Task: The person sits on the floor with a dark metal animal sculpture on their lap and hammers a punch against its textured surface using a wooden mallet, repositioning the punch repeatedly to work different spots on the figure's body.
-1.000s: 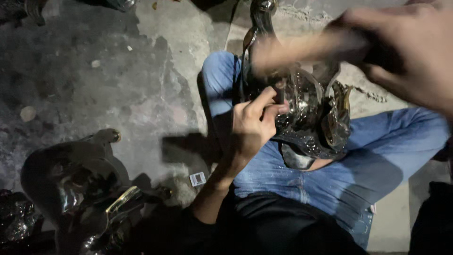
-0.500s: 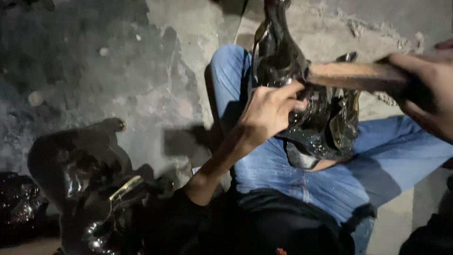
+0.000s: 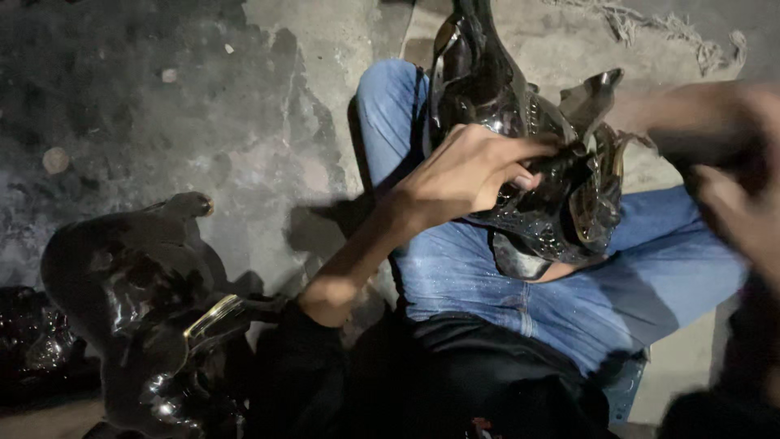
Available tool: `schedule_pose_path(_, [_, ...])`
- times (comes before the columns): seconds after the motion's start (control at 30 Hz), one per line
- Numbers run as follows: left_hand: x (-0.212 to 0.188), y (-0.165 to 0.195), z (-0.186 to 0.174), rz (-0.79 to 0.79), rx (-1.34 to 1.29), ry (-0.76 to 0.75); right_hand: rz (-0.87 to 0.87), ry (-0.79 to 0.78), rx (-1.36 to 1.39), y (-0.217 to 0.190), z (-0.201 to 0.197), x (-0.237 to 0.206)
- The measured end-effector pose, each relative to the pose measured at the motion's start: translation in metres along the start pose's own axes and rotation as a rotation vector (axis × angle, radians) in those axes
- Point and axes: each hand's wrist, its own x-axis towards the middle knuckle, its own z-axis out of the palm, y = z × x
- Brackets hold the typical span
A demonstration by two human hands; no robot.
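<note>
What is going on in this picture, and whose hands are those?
The camera sits on a person's head and looks down, so you see that person's own arms and lap. They sit on a rough grey concrete floor in blue jeans. A shiny dark metal figure with gold edges rests on their lap. Their left hand presses on it with curled fingers, steadying it. Their right hand is blurred at the right edge; I cannot tell what it holds. On the floor at the lower left lie more shiny dark figures, one with a gold rim. A frayed rope lies on the floor at the top.
</note>
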Motion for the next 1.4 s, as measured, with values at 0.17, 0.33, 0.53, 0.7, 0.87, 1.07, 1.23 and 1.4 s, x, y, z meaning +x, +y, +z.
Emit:
schedule_pose_path(0.17, [0.004,0.013,-0.013,-0.007,-0.094,0.000,0.231,0.005,-0.207,0.008,0.017,-0.037])
schedule_pose_path(0.33, [-0.030,0.032,0.002,-0.065,-0.215,0.503,0.288,0.381,0.538,0.068,0.066,-0.069])
schedule_pose_path(0.53, [-0.046,0.044,0.020,-0.257,-0.280,0.702,0.377,0.731,0.484,0.105,0.127,-0.098])
schedule_pose_path(0.7, [-0.045,0.034,0.048,-0.255,-0.278,0.797,0.392,0.600,0.409,0.101,0.130,-0.107])
schedule_pose_path(0.87, [-0.050,0.028,0.075,-0.172,-0.295,0.904,0.451,0.568,0.420,0.084,0.096,-0.072])
schedule_pose_path(1.07, [-0.044,0.033,0.079,-0.167,0.072,1.043,-0.022,0.234,-0.033,0.016,0.018,-0.004])
schedule_pose_path(1.23, [-0.053,0.030,0.086,-0.254,0.075,1.011,-0.191,0.039,-0.068,-0.050,-0.023,0.022])
schedule_pose_path(1.4, [-0.064,0.005,0.092,-0.381,0.703,0.768,-0.540,-0.274,-1.151,-0.089,-0.023,0.056])
